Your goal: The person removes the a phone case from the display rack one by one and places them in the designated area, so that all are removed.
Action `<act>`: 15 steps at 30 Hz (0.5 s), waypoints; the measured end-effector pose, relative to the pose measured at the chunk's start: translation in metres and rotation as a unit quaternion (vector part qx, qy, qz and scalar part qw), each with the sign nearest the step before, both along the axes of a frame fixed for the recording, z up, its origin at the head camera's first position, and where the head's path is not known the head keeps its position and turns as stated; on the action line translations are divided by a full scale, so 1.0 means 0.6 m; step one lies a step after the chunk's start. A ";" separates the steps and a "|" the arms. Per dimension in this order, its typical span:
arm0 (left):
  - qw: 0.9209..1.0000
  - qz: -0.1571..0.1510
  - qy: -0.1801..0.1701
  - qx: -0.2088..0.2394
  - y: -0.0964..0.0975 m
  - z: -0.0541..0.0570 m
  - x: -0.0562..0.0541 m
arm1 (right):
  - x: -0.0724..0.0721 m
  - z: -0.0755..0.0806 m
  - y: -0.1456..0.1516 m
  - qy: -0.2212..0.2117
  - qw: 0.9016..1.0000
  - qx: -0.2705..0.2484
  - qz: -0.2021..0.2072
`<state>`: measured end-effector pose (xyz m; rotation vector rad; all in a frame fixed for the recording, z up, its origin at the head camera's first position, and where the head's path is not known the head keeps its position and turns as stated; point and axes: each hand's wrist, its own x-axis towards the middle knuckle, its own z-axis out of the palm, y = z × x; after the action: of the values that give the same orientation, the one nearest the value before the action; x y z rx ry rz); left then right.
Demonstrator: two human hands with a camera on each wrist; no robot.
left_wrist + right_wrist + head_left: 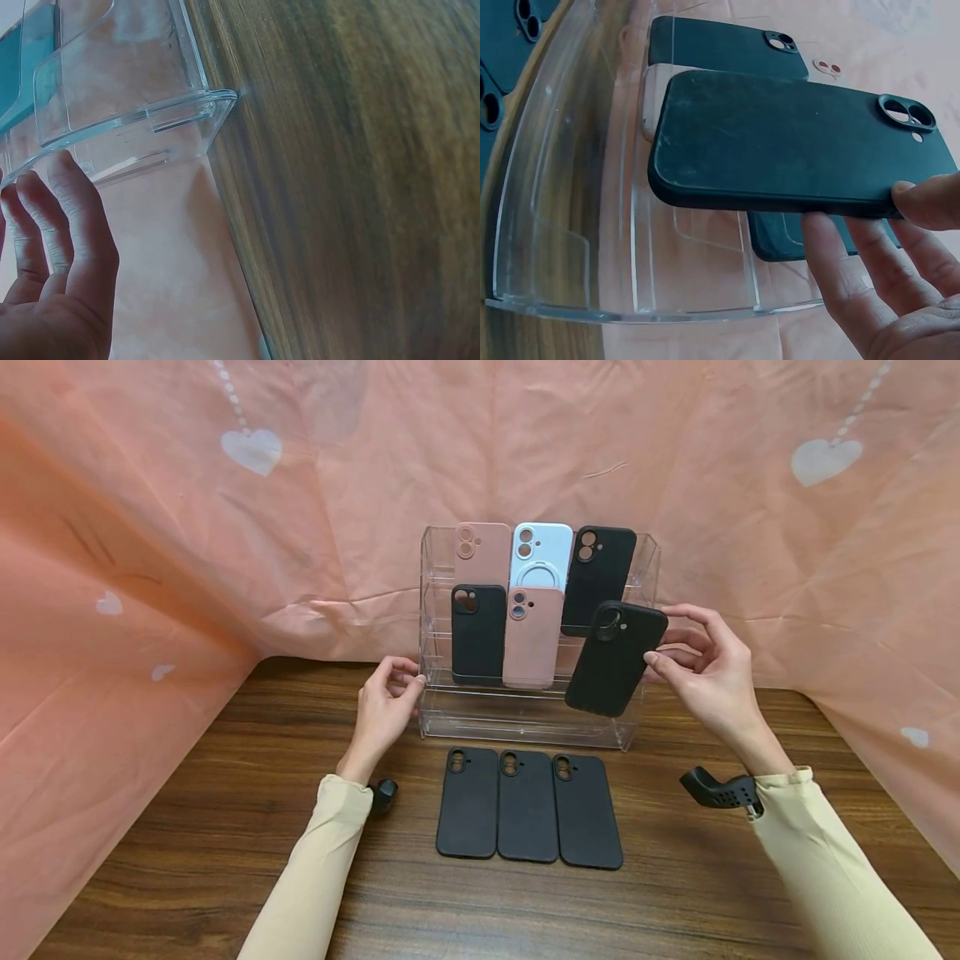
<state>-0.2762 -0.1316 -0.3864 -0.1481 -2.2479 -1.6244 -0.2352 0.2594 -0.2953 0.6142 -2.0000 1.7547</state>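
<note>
My right hand [716, 681] pinches a black phone case [617, 660] by its right edge, thumb in front and fingers behind. The case tilts in front of the right part of a clear display rack [525, 727]. On the rack's upper tier stand a pink case [491, 560], a white case with a ring [553, 547] and a black case [606, 564]. Lower down are a black case [478, 639] and a pink case [534, 643]. My left hand [384, 706] holds the rack's left side panel by its edge, as the left wrist view also shows the fingers [75, 202] there.
Three black cases lie side by side on the wooden table before the rack: left case [467, 810], middle case [527, 814] and right case [587, 818]. A pink curtain [360, 527] with white hearts hangs behind and at both sides.
</note>
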 end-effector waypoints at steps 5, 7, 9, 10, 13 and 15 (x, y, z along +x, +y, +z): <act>1.000 -0.001 -0.001 0.000 0.000 0.001 0.001 | 0.011 -0.010 0.009 -0.014 0.999 -0.024 0.041; 1.000 -0.001 -0.001 0.000 0.000 0.002 0.002 | 0.015 -0.013 0.012 -0.022 0.998 -0.023 0.050; 1.000 -0.001 0.000 0.000 0.000 0.002 0.002 | 0.019 -0.016 0.016 -0.030 0.998 -0.020 0.054; 1.000 -0.001 0.001 0.000 0.000 0.002 0.003 | 0.021 -0.018 0.017 -0.034 0.997 -0.021 0.059; 1.000 0.000 0.001 -0.002 0.000 0.002 0.003 | 0.027 -0.024 0.021 -0.042 0.997 -0.020 0.064; 1.000 -0.001 0.000 -0.002 0.000 0.002 0.003 | 0.030 -0.030 0.023 -0.047 0.996 -0.019 0.068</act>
<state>-0.2743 -0.1318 -0.3849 -0.1513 -2.2522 -1.6201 -0.2172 0.2734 -0.3134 0.6812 -2.0253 1.9307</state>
